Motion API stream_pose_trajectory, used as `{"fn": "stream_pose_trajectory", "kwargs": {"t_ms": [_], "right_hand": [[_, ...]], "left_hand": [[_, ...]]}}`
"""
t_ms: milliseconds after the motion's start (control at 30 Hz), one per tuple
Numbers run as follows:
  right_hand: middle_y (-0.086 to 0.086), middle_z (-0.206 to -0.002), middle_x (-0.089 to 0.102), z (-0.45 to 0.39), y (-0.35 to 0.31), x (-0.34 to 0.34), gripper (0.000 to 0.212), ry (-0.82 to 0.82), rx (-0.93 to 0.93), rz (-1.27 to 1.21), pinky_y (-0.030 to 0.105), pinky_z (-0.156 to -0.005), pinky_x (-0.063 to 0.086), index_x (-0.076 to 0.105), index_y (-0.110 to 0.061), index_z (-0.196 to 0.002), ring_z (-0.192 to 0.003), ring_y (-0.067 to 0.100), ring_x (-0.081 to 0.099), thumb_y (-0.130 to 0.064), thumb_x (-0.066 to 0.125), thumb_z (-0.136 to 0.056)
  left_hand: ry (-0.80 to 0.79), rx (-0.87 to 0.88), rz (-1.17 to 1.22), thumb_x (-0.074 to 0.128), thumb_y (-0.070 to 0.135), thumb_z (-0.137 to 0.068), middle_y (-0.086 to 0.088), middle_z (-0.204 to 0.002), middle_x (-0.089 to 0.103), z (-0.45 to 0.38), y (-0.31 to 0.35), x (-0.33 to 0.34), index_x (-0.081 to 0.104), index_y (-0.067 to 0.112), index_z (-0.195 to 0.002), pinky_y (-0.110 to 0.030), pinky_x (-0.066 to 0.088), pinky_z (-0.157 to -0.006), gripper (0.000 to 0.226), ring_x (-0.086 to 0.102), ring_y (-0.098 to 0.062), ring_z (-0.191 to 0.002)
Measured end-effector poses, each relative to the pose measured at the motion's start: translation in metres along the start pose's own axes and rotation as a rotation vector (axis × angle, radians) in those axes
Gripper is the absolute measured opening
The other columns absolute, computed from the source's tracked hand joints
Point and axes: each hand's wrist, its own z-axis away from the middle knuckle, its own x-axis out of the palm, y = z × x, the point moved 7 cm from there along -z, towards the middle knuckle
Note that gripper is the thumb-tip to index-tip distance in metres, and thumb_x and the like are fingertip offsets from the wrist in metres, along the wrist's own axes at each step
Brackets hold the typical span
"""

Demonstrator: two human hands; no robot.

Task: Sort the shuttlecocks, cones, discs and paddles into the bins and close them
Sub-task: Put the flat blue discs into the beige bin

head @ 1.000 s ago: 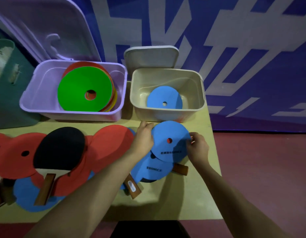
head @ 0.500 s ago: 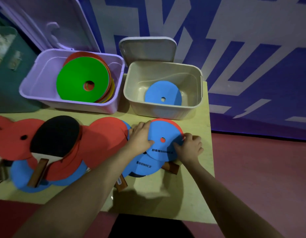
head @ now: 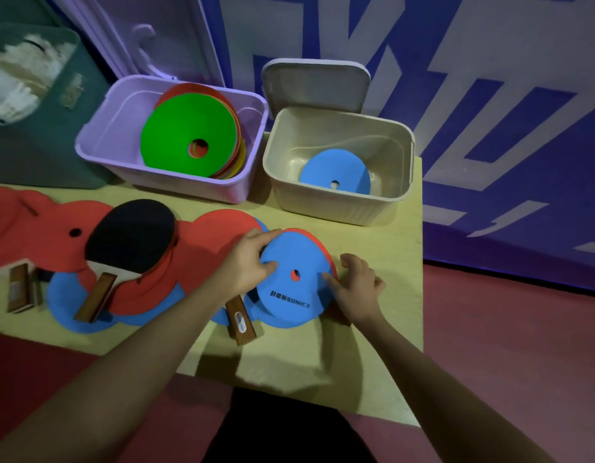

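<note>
Both hands were down on a blue disc that lay on the yellow table, in front of the beige bin. The left hand gripped its left edge, thumb curled onto the top face and fingers bent over the far rim. The right hand met the disc's right edge with bent fingers; I could not tell whether they pinched it or only touched. A red disc showed as a sliver just under the blue one. Inside the beige bin lay another blue disc, its lid standing behind it. The purple bin to the left held a tilted stack topped by a green disc. Further left on the table, a black-faced paddle rested on overlapping red and blue discs.
</note>
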Motion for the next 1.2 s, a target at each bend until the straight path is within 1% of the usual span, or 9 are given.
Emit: {"fn": "stream_pose_trajectory", "kwargs": {"t_ms": [133, 267, 533, 600, 667, 767, 867, 1033, 1200], "right_hand": [[0.005, -0.129, 0.049, 0.006, -0.015, 0.018, 0.063, -0.006, -0.018, 0.086, 0.036, -0.099, 0.018, 0.041, -0.018, -0.137, -0.122, 0.025, 0.040, -0.053, 0.056, -0.086], [0.010, -0.131, 0.040, 0.013, -0.026, 0.038, 0.062, -0.055, 0.012, 0.200, 0.041, -0.104, 0.018, 0.036, -0.021, -0.139, -0.122, 0.029, 0.035, -0.048, 0.056, -0.087], [0.004, -0.119, 0.051, 0.023, -0.035, 0.035, 0.042, 0.150, 0.055, -0.006, 0.036, -0.098, 0.021, 0.046, -0.021, -0.125, -0.113, 0.026, 0.045, -0.020, 0.060, -0.085], [-0.001, -0.113, 0.056, 0.029, -0.041, 0.033, 0.036, 0.194, 0.003, -0.122, 0.027, -0.089, 0.021, 0.049, -0.022, -0.120, -0.107, 0.023, 0.049, -0.010, 0.055, -0.086], [-0.004, -0.111, 0.060, 0.033, -0.054, 0.024, 0.038, 0.232, -0.116, -0.194, 0.028, -0.093, 0.026, 0.053, -0.023, -0.118, -0.104, 0.020, 0.052, -0.005, 0.053, -0.085], [-0.004, -0.112, 0.063, 0.037, -0.079, 0.005, 0.042, 0.264, -0.316, -0.223, 0.049, -0.093, 0.042, 0.058, -0.022, -0.120, -0.104, 0.017, 0.056, -0.004, 0.055, -0.082], [-0.005, -0.111, 0.063, 0.046, -0.103, -0.016, 0.036, 0.328, -0.426, -0.195, 0.043, -0.094, 0.040, 0.058, -0.017, -0.121, -0.102, 0.010, 0.054, -0.008, 0.057, -0.086], [-0.011, -0.101, 0.067, 0.058, -0.141, -0.056, 0.029, 0.407, -0.532, -0.166, 0.053, -0.085, 0.044, 0.065, -0.025, -0.109, -0.096, 0.012, 0.060, -0.013, 0.060, -0.083], [-0.018, -0.103, 0.064, 0.065, -0.167, -0.094, 0.028, 0.444, -0.527, -0.365, 0.023, -0.083, 0.048, 0.065, -0.016, -0.110, -0.098, -0.001, 0.059, -0.003, 0.061, -0.085]], "left_hand": [[0.086, -0.017, -0.093, 0.062, -0.004, -0.079, -0.012, -0.111, 0.049, 0.020, -0.032, -0.019, 0.047, 0.009, -0.135, -0.028, 0.037, -0.093, 0.059, 0.050, -0.028, -0.110], [0.059, -0.031, -0.442, 0.057, 0.012, -0.087, -0.010, -0.125, 0.046, 0.022, -0.043, -0.014, 0.037, 0.015, -0.141, -0.039, 0.029, -0.099, 0.058, 0.041, -0.030, -0.117], [0.090, 0.087, -0.424, 0.053, 0.015, -0.091, -0.003, -0.128, 0.044, 0.016, -0.026, -0.011, 0.036, 0.018, -0.141, -0.035, 0.024, -0.094, 0.053, 0.039, -0.023, -0.118], [0.059, 0.052, -0.557, 0.050, 0.025, -0.092, -0.005, -0.135, 0.038, 0.013, -0.033, -0.009, 0.030, 0.017, -0.143, -0.038, 0.024, -0.098, 0.055, 0.033, -0.026, -0.121], [0.035, 0.072, -0.588, 0.050, 0.033, -0.092, -0.006, -0.146, 0.028, 0.013, -0.036, -0.010, 0.021, 0.019, -0.146, -0.040, 0.022, -0.101, 0.063, 0.028, -0.028, -0.126], [0.023, 0.172, -0.449, 0.052, 0.042, -0.090, -0.002, -0.152, 0.022, 0.011, -0.026, -0.016, 0.009, 0.028, -0.149, -0.042, 0.020, -0.104, 0.074, 0.025, -0.026, -0.132], [0.043, 0.310, -0.319, 0.051, 0.045, -0.089, 0.001, -0.146, 0.033, 0.008, -0.010, -0.025, 0.015, 0.029, -0.148, -0.033, 0.020, -0.099, 0.071, 0.031, -0.021, -0.132], [0.170, 0.473, -0.107, 0.055, 0.040, -0.085, 0.001, -0.130, 0.048, 0.009, 0.017, -0.055, 0.038, 0.024, -0.139, -0.026, 0.024, -0.094, 0.059, 0.043, -0.014, -0.122], [0.267, 0.588, 0.115, 0.055, 0.034, -0.084, -0.008, -0.119, 0.052, 0.000, 0.055, -0.085, 0.045, 0.015, -0.135, -0.024, 0.035, -0.098, 0.056, 0.047, -0.013, -0.111]]}}
